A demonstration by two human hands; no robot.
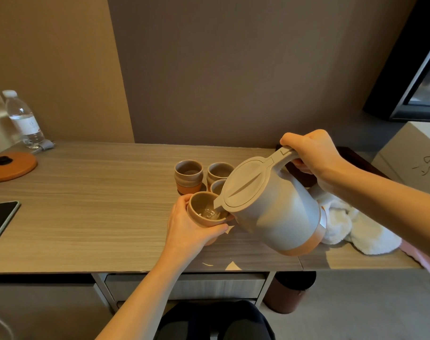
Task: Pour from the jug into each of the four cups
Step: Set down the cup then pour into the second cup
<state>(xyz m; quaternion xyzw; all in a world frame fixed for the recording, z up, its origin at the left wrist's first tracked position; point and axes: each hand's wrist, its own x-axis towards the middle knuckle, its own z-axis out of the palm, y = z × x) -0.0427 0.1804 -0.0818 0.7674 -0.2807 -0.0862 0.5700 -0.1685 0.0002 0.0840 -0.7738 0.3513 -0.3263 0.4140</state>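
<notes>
A grey jug (275,207) with an orange base band is tipped to the left, and my right hand (312,153) grips its handle. Its spout hangs over the rim of a tan cup (201,212), which my left hand (189,227) holds tilted just above the wooden desk (98,204). Clear liquid shows in that cup. Behind it stand three more cups: one at the back left (188,174), one at the back right (219,171), and one (217,186) mostly hidden by the jug's lid.
A water bottle (24,120) and an orange round lid (10,165) sit at the far left. A dark tablet (0,220) lies at the left edge. White towels (351,227) lie right of the jug. A brown bin (288,294) stands under the desk.
</notes>
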